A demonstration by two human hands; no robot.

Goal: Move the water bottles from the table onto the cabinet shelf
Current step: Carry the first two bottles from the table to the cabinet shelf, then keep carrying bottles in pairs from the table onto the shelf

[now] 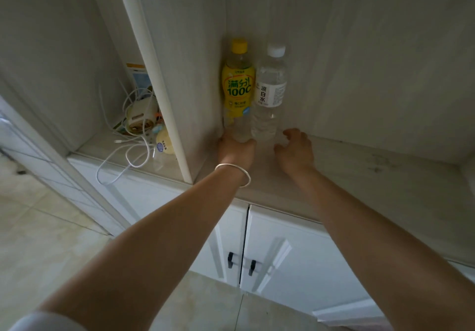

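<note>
Head view: both bottles stand upright on the shelf (359,166), touching, in the back left corner. My left hand (237,149) wraps the base of the yellow bottle (237,84), fingers hidden behind it. My right hand (295,151) sits just right of the clear bottle (270,91), fingers loosely spread, holding nothing. Both hands likely just need to pull straight back toward me.
</note>
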